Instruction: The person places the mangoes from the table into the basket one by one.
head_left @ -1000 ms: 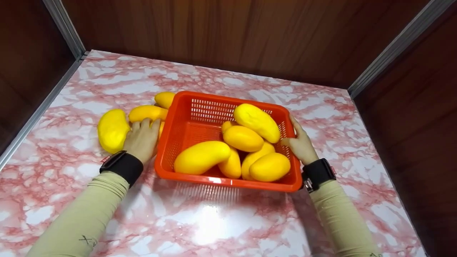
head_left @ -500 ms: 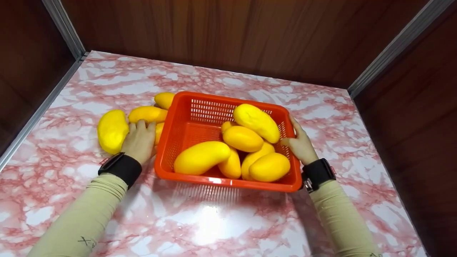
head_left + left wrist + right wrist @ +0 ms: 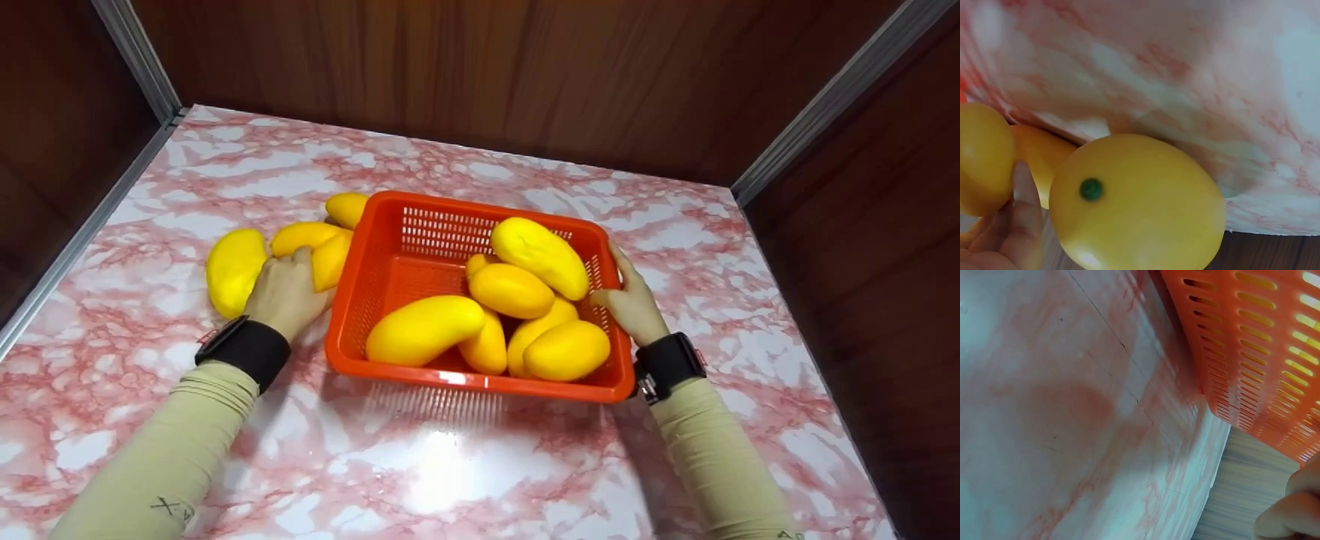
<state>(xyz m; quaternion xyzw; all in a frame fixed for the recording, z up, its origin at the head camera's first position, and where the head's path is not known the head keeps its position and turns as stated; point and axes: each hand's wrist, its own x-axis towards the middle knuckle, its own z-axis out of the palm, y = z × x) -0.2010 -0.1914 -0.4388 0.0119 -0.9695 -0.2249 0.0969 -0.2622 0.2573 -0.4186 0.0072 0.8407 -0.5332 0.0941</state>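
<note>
A red plastic basket [image 3: 480,388] with slotted walls holds several yellow mangoes [image 3: 511,291]. My right hand [image 3: 636,304] grips the basket's right rim, thumb over the inside and fingers outside. In the right wrist view the basket's wall [image 3: 1241,354] stands beside curled fingers [image 3: 1292,514]. Left of the basket, my left hand [image 3: 289,289] grips a mango [image 3: 331,260] against the basket's side; the left wrist view shows fingers [image 3: 1026,208] on this mango [image 3: 982,157]. A larger mango [image 3: 236,271] lies just left of that hand, its green stem spot visible in the left wrist view.
Two more mangoes lie beyond the left hand, one orange-yellow [image 3: 298,237] and one partly behind the basket [image 3: 346,209]. The marbled table [image 3: 465,480] is bounded by dark wooden panels [image 3: 450,67] at the back and sides.
My left hand has drawn slightly left and toward me, its fingers curling beside the mango, which now shows more and looks tilted. The right hand and basket have stayed put.
</note>
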